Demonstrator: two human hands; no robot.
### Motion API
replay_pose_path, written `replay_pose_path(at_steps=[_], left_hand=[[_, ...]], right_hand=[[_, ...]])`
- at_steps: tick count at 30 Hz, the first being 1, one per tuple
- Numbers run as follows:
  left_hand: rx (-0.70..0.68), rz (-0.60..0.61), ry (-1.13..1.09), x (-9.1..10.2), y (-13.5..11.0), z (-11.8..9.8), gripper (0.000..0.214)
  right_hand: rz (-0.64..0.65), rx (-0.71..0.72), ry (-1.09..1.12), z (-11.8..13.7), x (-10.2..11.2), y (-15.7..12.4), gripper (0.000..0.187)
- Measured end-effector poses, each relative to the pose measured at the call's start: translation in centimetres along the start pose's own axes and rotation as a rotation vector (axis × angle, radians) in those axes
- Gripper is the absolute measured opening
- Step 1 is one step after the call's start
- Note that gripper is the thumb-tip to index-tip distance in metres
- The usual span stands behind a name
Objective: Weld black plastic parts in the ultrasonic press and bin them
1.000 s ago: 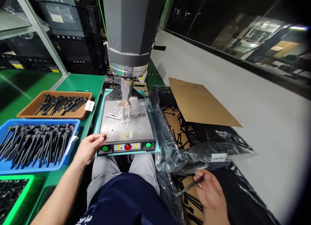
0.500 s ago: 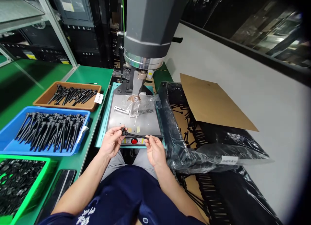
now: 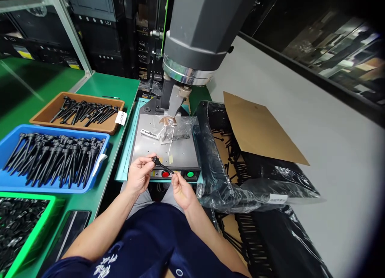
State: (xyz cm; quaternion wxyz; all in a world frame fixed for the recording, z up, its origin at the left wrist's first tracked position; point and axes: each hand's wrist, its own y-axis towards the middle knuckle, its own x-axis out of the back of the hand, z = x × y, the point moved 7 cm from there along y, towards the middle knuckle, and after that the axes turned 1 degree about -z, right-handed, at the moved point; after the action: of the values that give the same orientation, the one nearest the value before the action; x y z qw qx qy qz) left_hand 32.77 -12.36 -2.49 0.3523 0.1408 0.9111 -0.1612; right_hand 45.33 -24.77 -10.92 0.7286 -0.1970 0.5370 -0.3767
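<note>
A thin black ridged rod (image 3: 163,166) is held between both hands just above the machine's front panel. My left hand (image 3: 138,176) pinches its thicker head end; my right hand (image 3: 180,190) pinches its other end. Behind them lies the grey metal plate (image 3: 148,148) of a press machine, with a small fixture (image 3: 168,123) under clear plastic film. The machine's grey head (image 3: 204,25) hangs over it. A red button (image 3: 165,174) and a green button (image 3: 190,174) sit on the front panel.
On the green bench at left stand a brown tray (image 3: 40,117) and a blue tray (image 3: 9,178) of black rods, and a green bin (image 3: 28,238) of small black parts. At right, a box lined with black plastic (image 3: 210,170) holds loose rods, with a cardboard sheet (image 3: 258,125).
My right hand came up from the box at the right with a black rod. My left hand left the panel's edge and took the rod's head. The rod now tilts, hands closer together.
</note>
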Motion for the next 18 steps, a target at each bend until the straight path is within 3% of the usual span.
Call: replay_pose_path(at_steps=[5,10,12,18], left_hand=[[-0.040,-0.021,0.033,0.9,0.6,-1.0,0.029],[-0.067,-0.029,0.049,1.9,1.3,-2.1,0.027],[-0.085,-0.007,0.072,2.1,1.6,-2.6,0.024],[-0.132,0.016,0.268,3.1,2.1,-3.3,0.026]], right_hand=[[0.085,0.265,-0.098,0.7,-0.9,-0.8,0.017],[0.240,0.524,-0.377,1.0,-2.9,-2.6,0.026],[0.284,0.540,-0.514,0.6,-3.5,-2.7,0.025],[0.356,0.386,-0.844,-2.4,-3.8,-1.3,0.035]])
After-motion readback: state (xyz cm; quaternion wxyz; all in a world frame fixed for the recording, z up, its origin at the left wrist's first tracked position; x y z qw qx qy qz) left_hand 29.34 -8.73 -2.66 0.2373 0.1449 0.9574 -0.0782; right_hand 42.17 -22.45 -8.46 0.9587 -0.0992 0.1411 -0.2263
